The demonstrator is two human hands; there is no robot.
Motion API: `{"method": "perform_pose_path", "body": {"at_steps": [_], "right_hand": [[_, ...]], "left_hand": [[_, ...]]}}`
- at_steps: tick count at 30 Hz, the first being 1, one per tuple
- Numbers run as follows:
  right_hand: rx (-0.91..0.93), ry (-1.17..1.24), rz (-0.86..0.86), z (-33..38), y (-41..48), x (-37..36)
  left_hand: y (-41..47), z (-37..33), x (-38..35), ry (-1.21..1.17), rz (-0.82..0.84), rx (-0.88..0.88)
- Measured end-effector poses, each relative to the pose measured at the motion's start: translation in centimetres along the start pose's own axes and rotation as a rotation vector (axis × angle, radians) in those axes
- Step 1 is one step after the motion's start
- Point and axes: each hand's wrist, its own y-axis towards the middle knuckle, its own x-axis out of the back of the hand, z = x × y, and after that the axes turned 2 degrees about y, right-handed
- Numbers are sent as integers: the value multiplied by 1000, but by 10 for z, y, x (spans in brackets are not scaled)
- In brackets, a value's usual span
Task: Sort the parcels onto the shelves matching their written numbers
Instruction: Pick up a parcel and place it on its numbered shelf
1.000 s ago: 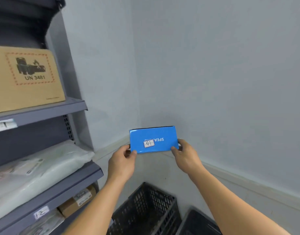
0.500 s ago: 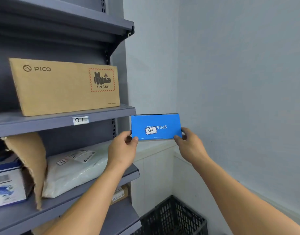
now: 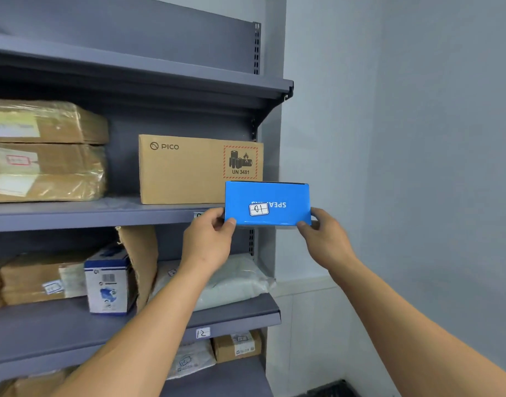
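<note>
Two wrapped cartons (image 3: 45, 150) are sitting stacked at the left of the middle shelf (image 3: 88, 216). A PICO carton (image 3: 183, 170) is standing further right on it. The left hand (image 3: 209, 242) is pinching the lower left corner of the blue box (image 3: 267, 203), thumb on the front. The box is being held upside down in front of the shelf's right end, its label (image 3: 259, 209) showing "01" as viewed. The right hand (image 3: 325, 239) is gripping the lower right corner.

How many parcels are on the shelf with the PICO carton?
3: the PICO carton at right; two film-wrapped brown parcels stacked at left, the upper parcel on the lower parcel. More may lie beyond the left edge.
</note>
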Motion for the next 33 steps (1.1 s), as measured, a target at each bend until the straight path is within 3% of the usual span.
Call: {"method": "perform_pose_path", "body": {"at_steps": [14, 21, 33], "right_hand": [[177, 232, 182, 38, 11, -28], [197, 327, 200, 56, 13, -47], [234, 326, 67, 89, 52, -71]], "left_hand": [[-6, -23, 68, 179, -211, -16], [-2, -35, 94, 124, -312, -26], [61, -20, 112, 156, -271, -137]]}}
